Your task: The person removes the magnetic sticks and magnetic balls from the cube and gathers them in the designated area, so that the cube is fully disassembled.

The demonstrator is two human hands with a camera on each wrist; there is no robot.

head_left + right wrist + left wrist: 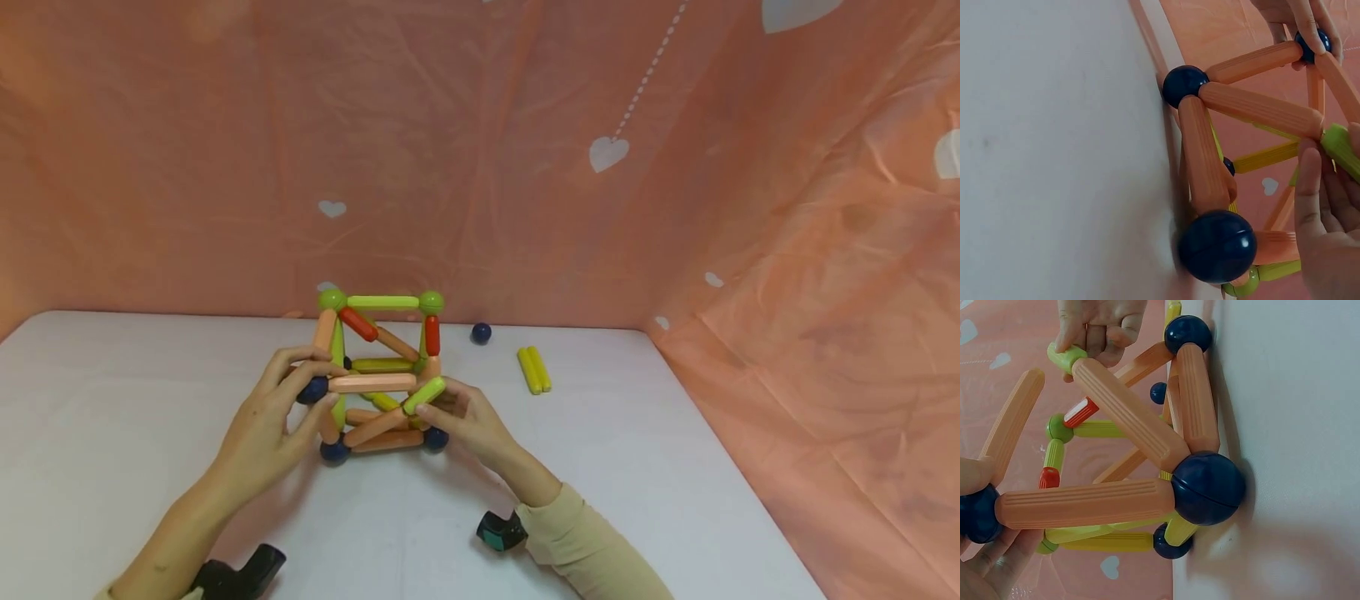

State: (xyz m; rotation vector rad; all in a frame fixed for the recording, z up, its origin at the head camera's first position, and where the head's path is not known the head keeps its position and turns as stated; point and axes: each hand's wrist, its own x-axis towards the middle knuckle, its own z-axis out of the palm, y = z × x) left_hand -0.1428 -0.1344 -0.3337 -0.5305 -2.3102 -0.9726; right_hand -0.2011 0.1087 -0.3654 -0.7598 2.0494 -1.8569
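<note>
A frame of magnetic rods and balls stands on the table, orange and yellow-green rods joined by dark blue balls below and green balls (pixel 431 302) on top. My left hand (pixel 262 421) grips a dark blue ball (pixel 312 390) at the near upper left corner. From that ball an orange rod (pixel 372 382) reaches right, its far end free in the left wrist view. My right hand (pixel 476 423) pinches a short light green rod (pixel 425 395) between thumb and fingers. It meets the tip of a slanted orange rod (pixel 1129 409), which rises from the lower left blue ball (pixel 1209 489).
Behind the frame to the right lies a loose dark blue ball (pixel 481 333). Two yellow rods (pixel 534 370) lie side by side near it. Black devices sit at both wrists, one (pixel 501 531) beside the right sleeve. A pink curtain (pixel 465 167) hangs behind the white table (pixel 600 467).
</note>
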